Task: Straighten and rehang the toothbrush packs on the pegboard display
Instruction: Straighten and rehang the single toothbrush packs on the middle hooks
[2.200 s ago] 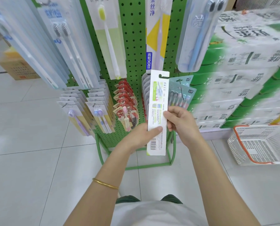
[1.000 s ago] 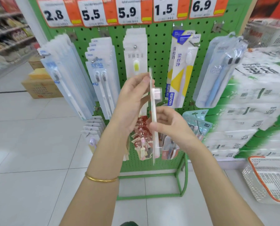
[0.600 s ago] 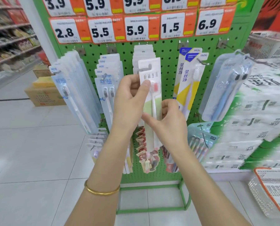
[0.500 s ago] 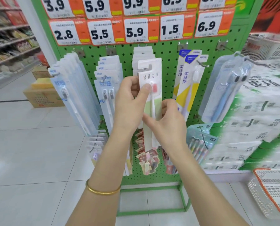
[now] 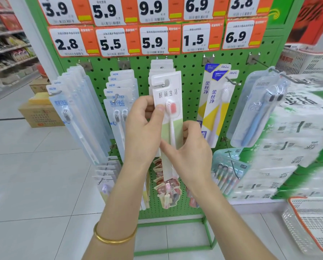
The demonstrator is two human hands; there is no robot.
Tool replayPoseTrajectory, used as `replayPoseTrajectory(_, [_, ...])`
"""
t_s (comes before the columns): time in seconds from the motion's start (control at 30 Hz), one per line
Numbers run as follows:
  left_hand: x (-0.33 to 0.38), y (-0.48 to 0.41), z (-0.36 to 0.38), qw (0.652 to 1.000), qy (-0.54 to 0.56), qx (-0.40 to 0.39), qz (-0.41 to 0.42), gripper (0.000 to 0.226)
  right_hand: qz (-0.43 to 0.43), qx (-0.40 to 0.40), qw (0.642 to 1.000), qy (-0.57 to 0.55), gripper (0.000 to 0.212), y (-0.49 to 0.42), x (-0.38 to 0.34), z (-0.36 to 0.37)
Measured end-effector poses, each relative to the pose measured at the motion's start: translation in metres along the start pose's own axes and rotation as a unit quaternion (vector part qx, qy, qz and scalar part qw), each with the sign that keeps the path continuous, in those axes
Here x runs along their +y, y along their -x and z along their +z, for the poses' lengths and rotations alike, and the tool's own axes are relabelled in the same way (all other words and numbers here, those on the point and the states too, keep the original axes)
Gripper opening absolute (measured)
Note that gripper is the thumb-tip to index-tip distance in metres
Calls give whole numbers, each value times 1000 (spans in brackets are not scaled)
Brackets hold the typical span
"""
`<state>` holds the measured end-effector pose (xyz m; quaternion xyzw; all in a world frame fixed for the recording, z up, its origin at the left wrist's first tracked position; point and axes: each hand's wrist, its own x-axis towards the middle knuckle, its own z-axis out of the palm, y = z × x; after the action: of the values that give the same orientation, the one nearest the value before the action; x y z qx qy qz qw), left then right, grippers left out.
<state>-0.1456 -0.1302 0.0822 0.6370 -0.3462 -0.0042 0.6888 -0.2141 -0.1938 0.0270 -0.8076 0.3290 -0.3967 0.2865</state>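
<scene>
A white and pale-green toothbrush pack point(image 5: 172, 94) with a pink-headed brush is held upright against the green pegboard point(image 5: 192, 102). My left hand point(image 5: 143, 128) pinches its left edge near the brush head, thumb on the front. My right hand point(image 5: 190, 154) holds its lower part from the right. The pack's hang hole sits at the tip of the middle peg point(image 5: 163, 84), in front of a row of like packs point(image 5: 161, 65).
Other toothbrush packs hang left point(image 5: 76, 117), point(image 5: 119, 102) and right point(image 5: 215, 102), point(image 5: 258, 107). Smaller packs point(image 5: 168, 192) hang low on the board. Price tags point(image 5: 153, 41) line the top. Stacked tissue packages point(image 5: 295, 143) and a white basket point(image 5: 314, 224) stand at the right; cardboard boxes point(image 5: 40, 113) at the left.
The pack was lifted from the low row, turned face-forward and raised to the middle peg. Since half a second ago its hole has come up level with the peg tip.
</scene>
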Motion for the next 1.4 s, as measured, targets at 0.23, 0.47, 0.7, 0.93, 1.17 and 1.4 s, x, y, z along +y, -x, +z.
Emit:
replayPoseTrajectory(0.23, [-3,-3,1,1000,4,1,-10,19,-1,-8,1000,14,57,-5,0,4])
replayPoseTrajectory(0.47, [-3,-2,-1,999,37,2,-10,17,-6,-2,1000,9,61,-3,0,5])
replayPoseTrajectory(0.7, [-5,-4,-4,999,50,-5,-7,14,-11,4,1000,4,60,-2,1,8])
replayPoseTrajectory(0.93, [-14,-7,-3,999,37,-5,-18,12,2,-6,1000,10,59,0,4,13])
replayPoseTrajectory(1.17, [-19,-20,4,1000,-18,-5,-21,23,-26,-15,999,33,53,-11,12,15])
replayPoseTrajectory(1.4, [-21,-30,7,997,-78,5,-27,24,-120,69,988,-67,34,-64,-12,-10])
